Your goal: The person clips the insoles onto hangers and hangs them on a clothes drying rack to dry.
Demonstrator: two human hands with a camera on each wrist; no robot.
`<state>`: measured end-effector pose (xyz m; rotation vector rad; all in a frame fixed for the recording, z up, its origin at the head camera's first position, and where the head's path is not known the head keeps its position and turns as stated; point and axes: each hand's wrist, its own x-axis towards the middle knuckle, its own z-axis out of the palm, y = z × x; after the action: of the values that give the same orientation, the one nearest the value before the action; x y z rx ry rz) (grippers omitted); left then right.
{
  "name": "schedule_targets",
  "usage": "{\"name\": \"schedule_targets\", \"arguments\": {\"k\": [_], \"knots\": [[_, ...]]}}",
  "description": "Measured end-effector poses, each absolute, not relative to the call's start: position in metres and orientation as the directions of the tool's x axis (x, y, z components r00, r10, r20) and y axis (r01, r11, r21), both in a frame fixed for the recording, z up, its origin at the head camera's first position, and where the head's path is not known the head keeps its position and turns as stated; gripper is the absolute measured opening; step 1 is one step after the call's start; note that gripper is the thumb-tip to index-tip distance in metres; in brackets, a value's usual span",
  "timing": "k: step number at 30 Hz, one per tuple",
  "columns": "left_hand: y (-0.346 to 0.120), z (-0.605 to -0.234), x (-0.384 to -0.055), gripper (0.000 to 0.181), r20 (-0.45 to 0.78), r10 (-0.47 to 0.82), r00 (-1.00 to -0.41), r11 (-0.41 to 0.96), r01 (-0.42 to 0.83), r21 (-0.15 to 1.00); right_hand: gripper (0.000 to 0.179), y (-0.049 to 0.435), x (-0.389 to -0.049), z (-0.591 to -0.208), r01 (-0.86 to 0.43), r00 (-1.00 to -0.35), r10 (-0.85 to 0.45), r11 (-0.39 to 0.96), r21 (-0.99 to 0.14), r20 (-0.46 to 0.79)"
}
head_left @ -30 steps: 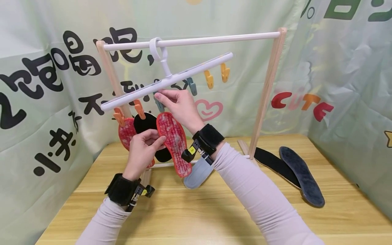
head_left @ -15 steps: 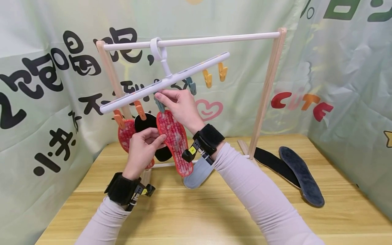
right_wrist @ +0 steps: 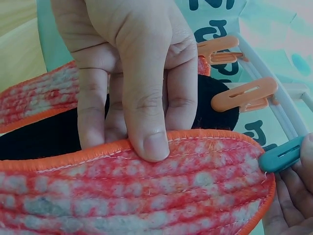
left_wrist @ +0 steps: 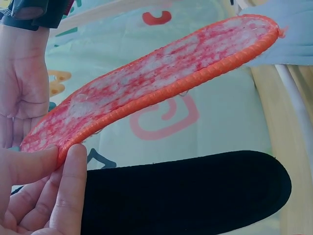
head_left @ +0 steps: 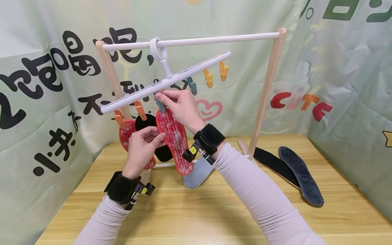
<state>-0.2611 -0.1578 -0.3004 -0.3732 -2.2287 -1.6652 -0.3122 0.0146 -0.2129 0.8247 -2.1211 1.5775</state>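
Observation:
My left hand [head_left: 141, 148] pinches the edge of a red-and-white quilted insole [head_left: 174, 143] with orange binding, thumb on its face in the right wrist view. Above it, my right hand [head_left: 183, 109] pinches a teal clothespin [head_left: 159, 106] that hangs from a tilted white hanger [head_left: 166, 81]. In the right wrist view the tip of this clothespin [right_wrist: 279, 155] laps over the insole's top edge. Left of it, an orange clothespin [head_left: 140, 110] bears a black insole [head_left: 145, 121], partly hidden behind my left hand. Another orange clothespin [head_left: 119, 119] holds a matching red insole [head_left: 126, 134].
The hanger hooks over the white top bar [head_left: 214, 39] of a wooden rack. Two yellow clothespins [head_left: 208, 79] and a second teal clothespin [head_left: 192, 85] hang toward its right end. On the table [head_left: 183, 221] lie a light grey insole [head_left: 197, 176], a black insole [head_left: 272, 161] and a dark grey insole [head_left: 301, 175].
My left hand has raised the red insole slightly, so its top edge has come up to the teal clothespin. The right hand has stayed in place; the hanger has swayed a little.

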Motion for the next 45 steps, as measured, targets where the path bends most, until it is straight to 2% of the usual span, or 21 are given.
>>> {"name": "schedule_targets", "arguments": {"k": [26, 45], "knots": [[-0.1584, -0.2946, -0.2588, 0.022, 0.438, -0.008, -0.899, 0.274, 0.419, 0.865, 0.028, 0.0155, -0.3103, -0.2134, -0.66, -0.749, -0.238, 0.198, -0.724, 0.618], [-0.1615, -0.2969, -0.2575, 0.024, 0.454, -0.02, -0.891, 0.282, 0.43, 0.858, 0.034, 0.0185, -0.3068, -0.2197, -0.633, -0.772, -0.248, 0.214, -0.744, 0.586]]}}
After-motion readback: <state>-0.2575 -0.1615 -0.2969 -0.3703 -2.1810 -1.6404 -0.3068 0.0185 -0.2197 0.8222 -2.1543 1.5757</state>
